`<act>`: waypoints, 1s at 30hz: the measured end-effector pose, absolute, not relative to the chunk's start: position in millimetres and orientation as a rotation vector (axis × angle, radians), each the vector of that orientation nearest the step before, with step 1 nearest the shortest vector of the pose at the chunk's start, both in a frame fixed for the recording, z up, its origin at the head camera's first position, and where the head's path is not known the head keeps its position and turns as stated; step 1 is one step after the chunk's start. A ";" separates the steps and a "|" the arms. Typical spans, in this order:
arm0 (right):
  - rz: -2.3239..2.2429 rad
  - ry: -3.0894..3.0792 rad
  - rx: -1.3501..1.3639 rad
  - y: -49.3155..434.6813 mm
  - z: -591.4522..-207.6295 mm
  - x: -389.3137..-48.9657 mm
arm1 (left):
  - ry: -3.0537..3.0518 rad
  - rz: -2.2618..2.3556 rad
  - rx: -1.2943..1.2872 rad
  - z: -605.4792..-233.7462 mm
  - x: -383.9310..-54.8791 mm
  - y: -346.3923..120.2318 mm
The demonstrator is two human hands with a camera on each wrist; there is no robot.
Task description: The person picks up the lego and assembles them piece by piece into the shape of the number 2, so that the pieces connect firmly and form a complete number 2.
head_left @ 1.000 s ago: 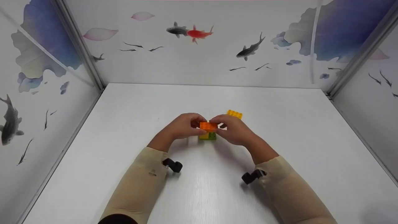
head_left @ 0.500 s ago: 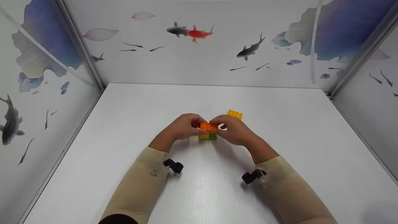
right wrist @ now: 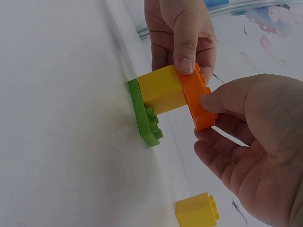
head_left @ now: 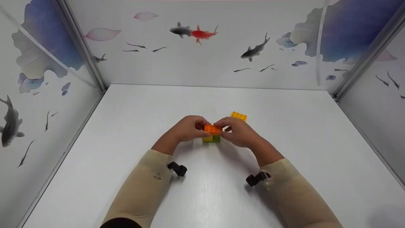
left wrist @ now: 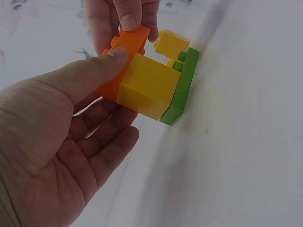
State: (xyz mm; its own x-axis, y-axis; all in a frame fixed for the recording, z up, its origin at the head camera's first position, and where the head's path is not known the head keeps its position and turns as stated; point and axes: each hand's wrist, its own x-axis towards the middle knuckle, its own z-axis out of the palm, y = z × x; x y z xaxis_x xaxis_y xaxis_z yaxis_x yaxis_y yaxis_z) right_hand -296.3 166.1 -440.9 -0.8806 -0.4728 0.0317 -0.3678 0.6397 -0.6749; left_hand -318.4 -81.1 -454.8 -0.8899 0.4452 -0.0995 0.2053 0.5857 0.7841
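Both hands meet at an orange brick (head_left: pixel 213 129) in the middle of the head view. My left hand (head_left: pixel 190 129) pinches its left end between thumb and fingers, while my right hand (head_left: pixel 239 131) pinches the right end. The orange brick lies across the top of a yellow brick (right wrist: pixel 163 89), its right part overhanging. That yellow brick stands on the left half of a flat green brick (right wrist: pixel 142 116), whose bare studs show beneath the overhang. In the left wrist view, the left thumb presses on the studded top of the orange brick (left wrist: pixel 133 45).
Behind the right hand, a second yellow brick (head_left: pixel 239 116) with studs up stands on the white table (head_left: pixel 208 190). White panels with painted fish (head_left: pixel 202 34) enclose the table at the back and sides. A black camera mount sits at each wrist.
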 end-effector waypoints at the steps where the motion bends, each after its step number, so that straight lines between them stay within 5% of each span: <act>1: -1.063 2.709 -0.705 166.1 -441.3 -296.4 | 2.530 1.200 0.531 -454.7 -318.4 -81.2; 14: -1.068 2.697 -0.720 170.7 -439.2 -298.4 | 2.532 1.209 0.578 -457.9 -318.8 -83.0; 30: -1.196 2.743 -0.294 214.3 -427.7 -323.8 | 2.527 1.181 0.536 -455.7 -320.2 -80.4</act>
